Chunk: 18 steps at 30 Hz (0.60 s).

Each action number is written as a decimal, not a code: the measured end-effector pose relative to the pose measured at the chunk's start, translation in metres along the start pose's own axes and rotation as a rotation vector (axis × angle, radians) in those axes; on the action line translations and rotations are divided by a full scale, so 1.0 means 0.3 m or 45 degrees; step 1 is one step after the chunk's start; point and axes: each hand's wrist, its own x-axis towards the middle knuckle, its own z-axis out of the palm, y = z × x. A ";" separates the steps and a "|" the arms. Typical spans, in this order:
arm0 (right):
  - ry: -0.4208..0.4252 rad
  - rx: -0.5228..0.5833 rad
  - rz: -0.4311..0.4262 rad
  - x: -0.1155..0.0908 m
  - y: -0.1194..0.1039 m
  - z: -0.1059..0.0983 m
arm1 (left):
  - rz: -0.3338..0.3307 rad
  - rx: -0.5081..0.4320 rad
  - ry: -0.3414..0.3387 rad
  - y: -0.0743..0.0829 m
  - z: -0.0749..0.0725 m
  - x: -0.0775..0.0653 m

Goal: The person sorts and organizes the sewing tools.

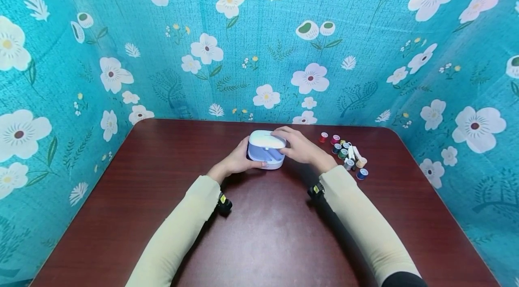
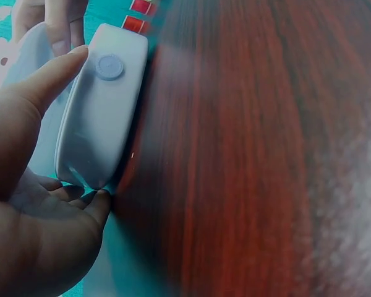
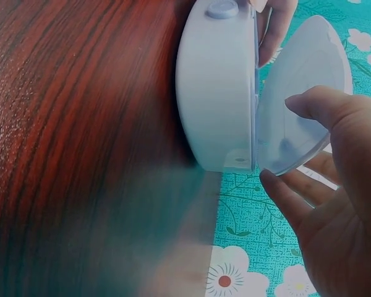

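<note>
A white rounded storage box (image 1: 273, 167) stands near the back of the table with its lid (image 1: 263, 139) partly raised. My left hand (image 1: 238, 159) grips the box at its left side, the thumb over the front rim. In the left wrist view, a round button (image 2: 109, 67) shows on the front wall. My right hand (image 1: 301, 146) holds the raised lid at its right end. In the right wrist view, the thumb presses the inside of the lid (image 3: 300, 74), and the fingers lie behind it. Most of the pale interior is hidden.
Several small thread spools in different colours lie to the right of the box, among them a red spool (image 1: 323, 137) and a blue spool (image 1: 362, 173). Slim white items (image 1: 356, 152) lie among them. A teal floral curtain (image 1: 259, 43) surrounds the dark wooden table (image 1: 259, 242).
</note>
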 end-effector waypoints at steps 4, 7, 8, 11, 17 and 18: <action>-0.006 0.007 0.010 0.002 0.000 -0.002 | -0.006 0.007 -0.006 0.002 -0.005 0.000; -0.010 0.011 0.015 0.003 0.000 -0.004 | 0.011 0.002 -0.007 0.002 -0.006 0.001; -0.012 0.010 0.017 0.003 0.000 -0.004 | 0.018 -0.001 -0.007 0.001 -0.006 0.002; -0.020 0.009 0.024 0.004 -0.002 -0.007 | 0.042 -0.011 -0.005 -0.001 -0.006 0.005; -0.031 -0.014 0.031 0.010 -0.005 -0.020 | 0.054 -0.013 -0.005 -0.003 -0.005 0.011; -0.029 -0.014 0.029 0.011 -0.005 -0.023 | 0.057 -0.014 -0.003 -0.002 -0.005 0.012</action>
